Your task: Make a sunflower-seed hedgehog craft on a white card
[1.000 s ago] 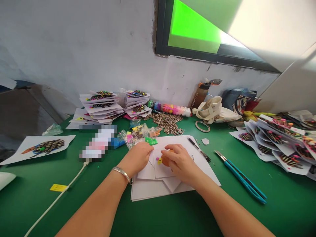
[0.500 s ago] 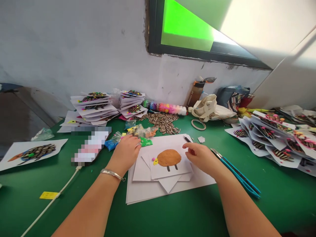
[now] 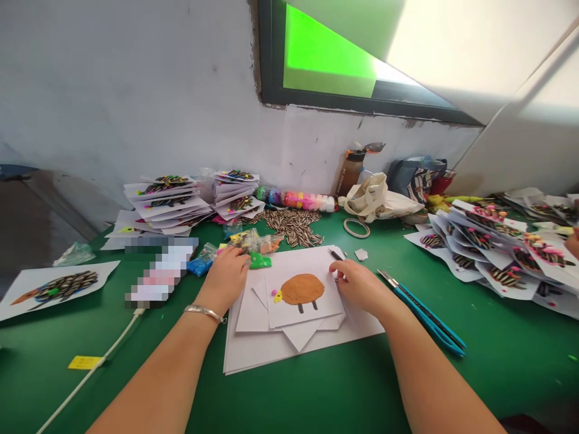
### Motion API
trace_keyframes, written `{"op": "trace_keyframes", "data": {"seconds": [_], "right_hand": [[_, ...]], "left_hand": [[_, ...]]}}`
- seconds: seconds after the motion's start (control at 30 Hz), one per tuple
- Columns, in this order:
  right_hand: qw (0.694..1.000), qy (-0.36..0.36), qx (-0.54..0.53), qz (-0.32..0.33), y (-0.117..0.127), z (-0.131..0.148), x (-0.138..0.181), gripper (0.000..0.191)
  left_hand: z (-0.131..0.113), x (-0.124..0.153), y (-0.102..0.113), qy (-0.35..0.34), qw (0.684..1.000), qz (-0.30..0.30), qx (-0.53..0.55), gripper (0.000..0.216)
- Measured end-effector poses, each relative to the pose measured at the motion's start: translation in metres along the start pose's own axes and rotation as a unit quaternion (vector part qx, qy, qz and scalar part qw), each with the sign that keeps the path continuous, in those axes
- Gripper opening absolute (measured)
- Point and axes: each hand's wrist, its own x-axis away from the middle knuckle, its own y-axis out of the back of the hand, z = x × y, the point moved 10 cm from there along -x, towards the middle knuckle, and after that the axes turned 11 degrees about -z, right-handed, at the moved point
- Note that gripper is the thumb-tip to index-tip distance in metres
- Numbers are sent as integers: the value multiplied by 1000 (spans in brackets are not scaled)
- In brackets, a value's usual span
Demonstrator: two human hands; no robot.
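A card bears an orange-brown clay oval with a yellow head, a small pink ball and two dark legs. It lies on several white sheets. My left hand, with a silver bangle at the wrist, lies with fingers outstretched beside the small bags of coloured clay, at the sheets' left edge. Loosely bent and apart, the fingers of my right hand are at the card's upper right, holding nothing visible. Just beyond them is a dark pen, partly covered.
Blue tweezers lie right of the sheets. Behind are sunflower seeds, a tape roll, a bottle and stacked seed pictures. More pictures and another person's hand are at right. A charging phone is at left.
The view has turned slightly right, so most things sit further left. My right hand's fingers have come closer to the card's edge. Part of another person's hand now shows at the right edge.
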Motion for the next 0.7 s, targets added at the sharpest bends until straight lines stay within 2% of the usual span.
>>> {"op": "trace_keyframes", "data": {"seconds": [0.13, 0.23, 0.3, 0.43, 0.57, 0.7], "right_hand": [[997, 24, -20, -69, 11, 18, -2, 39], [994, 74, -8, -84, 7, 39, -3, 42], [992, 100, 20, -71, -1, 48, -3, 43], [991, 126, 43, -31, -15, 54, -2, 37], [989, 136, 46, -35, -15, 55, -1, 29], [988, 140, 47, -43, -15, 57, 0, 29]], "left_hand": [[-26, -1, 9, -32, 999, -19, 9, 36], [-51, 4, -2, -78, 996, 29, 39, 31], [-60, 6, -10, -91, 993, 55, 55, 28], [-61, 5, -16, -99, 991, 64, 65, 26], [-54, 2, -17, -98, 992, 60, 59, 26], [-44, 3, -16, -78, 995, 46, 43, 28]]}}
